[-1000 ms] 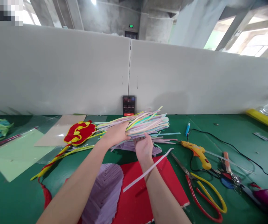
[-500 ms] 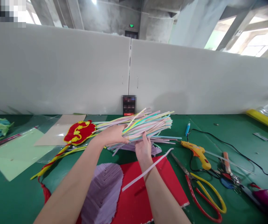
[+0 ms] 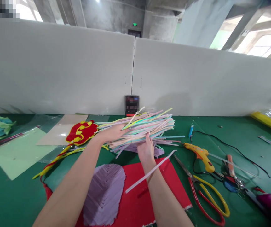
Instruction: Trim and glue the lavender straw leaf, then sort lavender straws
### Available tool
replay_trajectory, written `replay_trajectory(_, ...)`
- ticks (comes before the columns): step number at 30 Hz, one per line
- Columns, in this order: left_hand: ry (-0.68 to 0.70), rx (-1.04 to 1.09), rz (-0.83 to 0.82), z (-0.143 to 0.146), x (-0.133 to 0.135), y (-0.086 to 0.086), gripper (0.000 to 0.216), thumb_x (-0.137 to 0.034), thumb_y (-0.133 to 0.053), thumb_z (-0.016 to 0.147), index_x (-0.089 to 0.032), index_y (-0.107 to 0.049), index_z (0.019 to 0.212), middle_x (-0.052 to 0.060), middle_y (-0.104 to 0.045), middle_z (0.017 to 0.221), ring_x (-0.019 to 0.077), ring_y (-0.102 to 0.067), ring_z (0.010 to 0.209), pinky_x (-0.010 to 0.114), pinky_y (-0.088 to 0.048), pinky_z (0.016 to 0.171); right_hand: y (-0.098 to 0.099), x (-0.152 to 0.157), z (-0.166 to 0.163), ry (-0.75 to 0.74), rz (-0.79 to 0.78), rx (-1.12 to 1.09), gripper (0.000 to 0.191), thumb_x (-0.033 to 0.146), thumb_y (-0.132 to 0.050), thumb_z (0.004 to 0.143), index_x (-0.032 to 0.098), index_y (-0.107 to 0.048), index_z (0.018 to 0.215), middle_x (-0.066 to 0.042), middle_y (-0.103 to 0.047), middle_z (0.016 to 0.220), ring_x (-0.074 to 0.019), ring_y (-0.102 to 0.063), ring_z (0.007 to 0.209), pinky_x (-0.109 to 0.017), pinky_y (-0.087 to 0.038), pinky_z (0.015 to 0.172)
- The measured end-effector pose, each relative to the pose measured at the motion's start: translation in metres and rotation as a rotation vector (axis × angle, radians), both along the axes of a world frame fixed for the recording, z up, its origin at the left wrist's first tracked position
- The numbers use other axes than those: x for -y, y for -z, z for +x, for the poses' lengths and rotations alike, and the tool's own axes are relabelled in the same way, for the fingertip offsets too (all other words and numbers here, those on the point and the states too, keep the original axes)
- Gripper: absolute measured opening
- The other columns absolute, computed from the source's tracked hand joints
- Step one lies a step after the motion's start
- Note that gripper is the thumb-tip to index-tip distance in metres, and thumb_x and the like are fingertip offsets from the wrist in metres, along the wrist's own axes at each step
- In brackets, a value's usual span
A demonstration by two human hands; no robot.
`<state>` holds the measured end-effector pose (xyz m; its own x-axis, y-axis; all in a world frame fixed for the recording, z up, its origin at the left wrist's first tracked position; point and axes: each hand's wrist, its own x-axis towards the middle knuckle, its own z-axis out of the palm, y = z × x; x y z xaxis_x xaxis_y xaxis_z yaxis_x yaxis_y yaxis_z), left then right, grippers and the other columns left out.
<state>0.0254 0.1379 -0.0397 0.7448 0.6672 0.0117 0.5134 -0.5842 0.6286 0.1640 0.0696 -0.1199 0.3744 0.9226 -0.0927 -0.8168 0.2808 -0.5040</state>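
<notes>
A thick bundle of pastel pipe cleaners (image 3: 154,126) lies across both my hands, in pink, yellow, mint and white. My left hand (image 3: 113,132) grips its left part from above, with fingertips partly hidden among the stems. From below, my right hand (image 3: 146,148) clasps the bundle with the thumb up against its near side. More lilac stems (image 3: 158,152) lie on the table under it. One loose lilac pipe cleaner (image 3: 137,183) slants over my right forearm. Below my arms, a purple leaf made of pipe cleaners (image 3: 104,192) rests on a red sheet (image 3: 137,201).
Red-and-yellow scissors (image 3: 206,195), an orange glue gun (image 3: 199,155) with a black cord, and pliers (image 3: 231,170) lie at right. Leftward are a red-and-yellow ornament (image 3: 82,132) and a green sheet (image 3: 14,157). A phone (image 3: 132,105) leans on the white partition (image 3: 66,69).
The bundle's stems are spread a little looser, with a few tips sticking up more. My left fingers sit deeper among them. The view has shifted slightly.
</notes>
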Motion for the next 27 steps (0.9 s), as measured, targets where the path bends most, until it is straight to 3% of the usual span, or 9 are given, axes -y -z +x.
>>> replay_trajectory(4,-0.147,-0.030,-0.066,-0.003,-0.003,0.001,0.052,-0.050,-0.028,0.090,-0.020,-0.049,0.127,0.003,-0.053,0.132,0.0183,-0.044,0.124,0.029,-0.032,0.103,-0.002,0.000,0.000,-0.009,0.023,0.019,0.021,0.033,-0.052,0.084,0.028,-0.058,0.103,0.004,-0.070,0.094,-0.0118,-0.063,0.095,-0.037,-0.046,0.095)
replay_trajectory(9,-0.103,-0.023,-0.019,-0.004,-0.002,-0.003,0.048,-0.047,-0.039,0.086,-0.024,-0.051,0.126,0.001,-0.052,0.133,0.0205,-0.046,0.121,0.028,-0.034,0.100,0.001,-0.001,0.000,0.008,0.014,0.033,0.022,0.034,-0.053,0.084,0.028,-0.058,0.104,0.003,-0.069,0.098,-0.0117,-0.063,0.095,-0.036,-0.046,0.094)
replay_trajectory(15,-0.173,-0.140,-0.039,-0.008,0.003,-0.010,0.053,-0.045,-0.052,0.078,-0.027,-0.049,0.128,0.001,-0.049,0.136,0.0218,-0.051,0.115,0.027,-0.041,0.091,0.013,-0.003,0.004,-0.002,-0.043,0.027,0.031,0.039,-0.050,0.084,0.025,-0.055,0.111,0.001,-0.068,0.105,-0.0142,-0.061,0.101,-0.040,-0.041,0.099)
replay_trajectory(20,-0.283,-0.145,-0.013,0.000,0.008,-0.011,0.050,-0.055,-0.032,0.086,-0.025,-0.060,0.114,0.002,-0.066,0.111,0.0222,-0.061,0.095,0.027,-0.046,0.075,0.017,-0.004,0.006,-0.016,-0.092,0.024,0.035,0.041,-0.047,0.084,0.024,-0.056,0.113,-0.001,-0.067,0.107,-0.0143,-0.061,0.102,-0.038,-0.039,0.100)
replay_trajectory(23,-0.272,-0.191,0.073,0.007,0.011,-0.011,0.039,-0.048,-0.040,0.085,-0.024,-0.065,0.103,0.002,-0.069,0.098,0.0212,-0.062,0.085,0.026,-0.045,0.070,0.013,-0.003,0.006,-0.029,-0.093,0.024,0.034,0.043,-0.047,0.084,0.023,-0.057,0.110,-0.001,-0.068,0.105,-0.0148,-0.061,0.101,-0.038,-0.040,0.100)
replay_trajectory(27,-0.318,-0.206,0.126,0.009,0.009,-0.008,0.029,-0.038,-0.045,0.084,-0.026,-0.066,0.101,0.002,-0.069,0.099,0.0202,-0.063,0.082,0.026,-0.044,0.070,0.008,-0.002,0.005,-0.036,-0.075,0.010,0.032,0.040,-0.048,0.083,0.022,-0.057,0.108,-0.001,-0.069,0.103,-0.0153,-0.061,0.100,-0.038,-0.040,0.100)
